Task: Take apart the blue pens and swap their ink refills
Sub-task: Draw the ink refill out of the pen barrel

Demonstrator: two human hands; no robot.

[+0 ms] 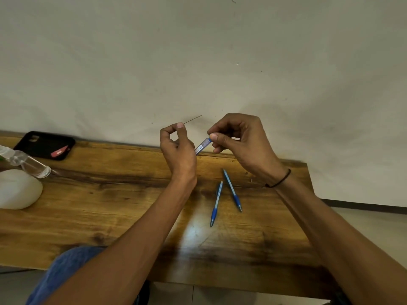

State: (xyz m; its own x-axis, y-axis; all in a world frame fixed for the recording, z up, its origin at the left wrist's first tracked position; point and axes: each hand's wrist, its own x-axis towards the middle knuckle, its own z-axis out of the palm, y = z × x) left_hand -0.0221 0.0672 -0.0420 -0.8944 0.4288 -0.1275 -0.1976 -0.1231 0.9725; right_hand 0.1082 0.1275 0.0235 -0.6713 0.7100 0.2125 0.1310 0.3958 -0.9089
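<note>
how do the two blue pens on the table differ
The left pen lies nearer the person, tip toward them and almost straight; the right pen lies farther back, slanting away to the right. The pens' far ends come close while their tips spread apart. Both rest whole on the wooden table, with blue grips, untouched by either hand.

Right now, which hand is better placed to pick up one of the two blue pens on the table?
Right hand, probably. The two blue pens lie just below its wrist. The left hand pinches a thin lead and sits farther away, though the right must first free itself from the small lead case.
</note>
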